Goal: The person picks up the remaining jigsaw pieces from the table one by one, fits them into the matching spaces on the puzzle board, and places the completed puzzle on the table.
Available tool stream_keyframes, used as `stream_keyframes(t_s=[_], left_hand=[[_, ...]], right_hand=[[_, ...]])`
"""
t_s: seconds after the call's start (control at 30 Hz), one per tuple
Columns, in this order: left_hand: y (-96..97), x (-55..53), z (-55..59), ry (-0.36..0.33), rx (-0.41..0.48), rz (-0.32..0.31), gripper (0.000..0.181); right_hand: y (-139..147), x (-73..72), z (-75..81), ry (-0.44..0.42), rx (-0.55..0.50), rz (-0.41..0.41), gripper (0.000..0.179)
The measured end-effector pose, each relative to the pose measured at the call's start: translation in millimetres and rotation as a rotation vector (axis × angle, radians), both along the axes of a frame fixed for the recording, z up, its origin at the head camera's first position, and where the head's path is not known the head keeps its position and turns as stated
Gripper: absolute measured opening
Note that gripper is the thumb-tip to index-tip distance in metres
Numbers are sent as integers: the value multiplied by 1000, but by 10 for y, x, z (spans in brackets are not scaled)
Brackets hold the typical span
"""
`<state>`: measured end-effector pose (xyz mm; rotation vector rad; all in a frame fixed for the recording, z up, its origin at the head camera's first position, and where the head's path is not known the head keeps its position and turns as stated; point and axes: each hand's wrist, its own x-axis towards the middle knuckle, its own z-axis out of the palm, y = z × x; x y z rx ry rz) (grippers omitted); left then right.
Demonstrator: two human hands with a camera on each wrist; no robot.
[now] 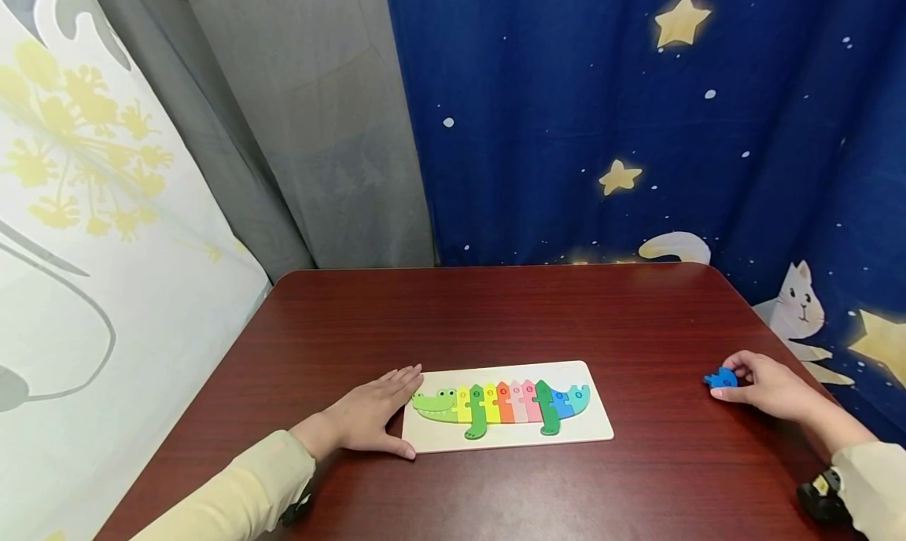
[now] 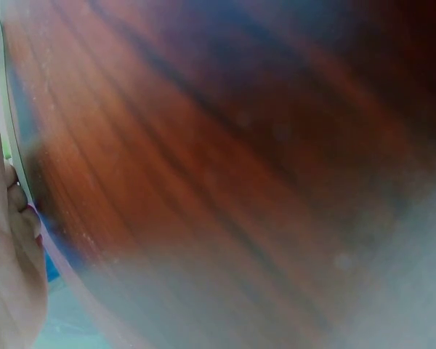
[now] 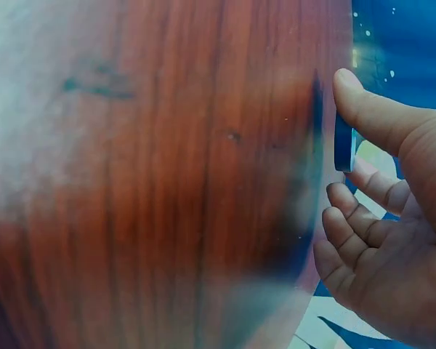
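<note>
A crocodile puzzle board [image 1: 510, 440], pale with colourful numbered pieces fitted along the body, lies on the table. My left hand [image 1: 375, 414] rests at the board's left end, fingers straight, thumb at the lower left corner. Out to the right, my right hand [image 1: 775, 390] pinches a small blue puzzle piece [image 1: 721, 378] between thumb and fingers. In the right wrist view that blue piece [image 3: 344, 144] shows edge-on under the thumb, with the other fingers loosely bent. The left wrist view catches only part of the left hand [image 2: 11, 254] at its left edge.
The dark red-brown wooden table [image 1: 495, 313] has rounded far corners. Behind it hang a blue starry curtain [image 1: 538, 116] and a grey curtain [image 1: 318, 116]. White patterned cloth [image 1: 141, 289] hangs along the left side.
</note>
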<state>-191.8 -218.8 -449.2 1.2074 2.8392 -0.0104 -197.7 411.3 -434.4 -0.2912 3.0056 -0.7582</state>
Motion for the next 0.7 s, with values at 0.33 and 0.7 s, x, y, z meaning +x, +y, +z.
stream_keyframes(t_s=[0.33,0.7], left_hand=[[-2,-1,2,-6,0,3,118],[-1,-14,-18,23,7,-15,117]], right_hand=[[-82,-49,33,26,-30,20,50],[-271,-143,101,36,-78,33,50]])
